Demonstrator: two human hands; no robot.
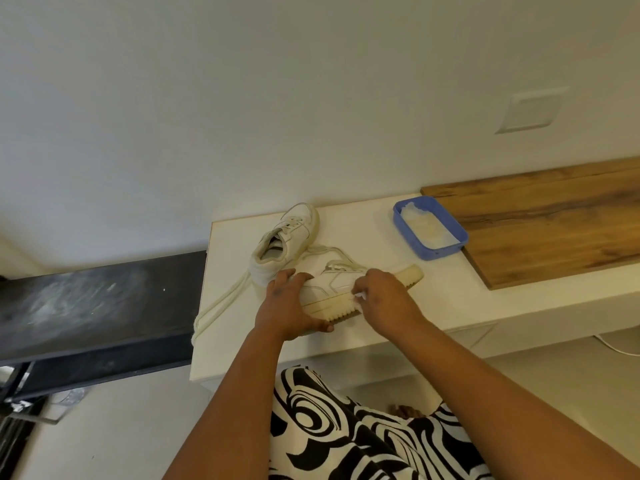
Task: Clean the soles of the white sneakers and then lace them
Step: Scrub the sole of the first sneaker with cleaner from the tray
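Risk first: your left hand is the only thing steadying the near sneaker, which lies tipped on its side near the front edge of the white bench; if you scrub hard toward yourself, the shoe could skid out from under that hand and off the edge. Your left hand is spread over the heel end, fingers across the upper and thumb under the sole edge. Your right hand is pinched on a small white item, a wipe or cloth by the look of it, pressed against the ribbed sole sidewall; the exact kind cannot be told. A second hazard is the loose laces: they trail from the shoes to the left corner of the bench and hang over it, so a tug on either shoe may drag them, or they may pick up dirt before lacing. The blue tray holding white material sits well apart to the right, touching the wooden board; reaching across for it means letting go of 1 grip. Appearance: the near sneaker is off-white, its sole yellowed with a darker underside, so cleaning looks unfinished. The second sneaker stands upright just behind, toe toward the wall, partly unlaced.
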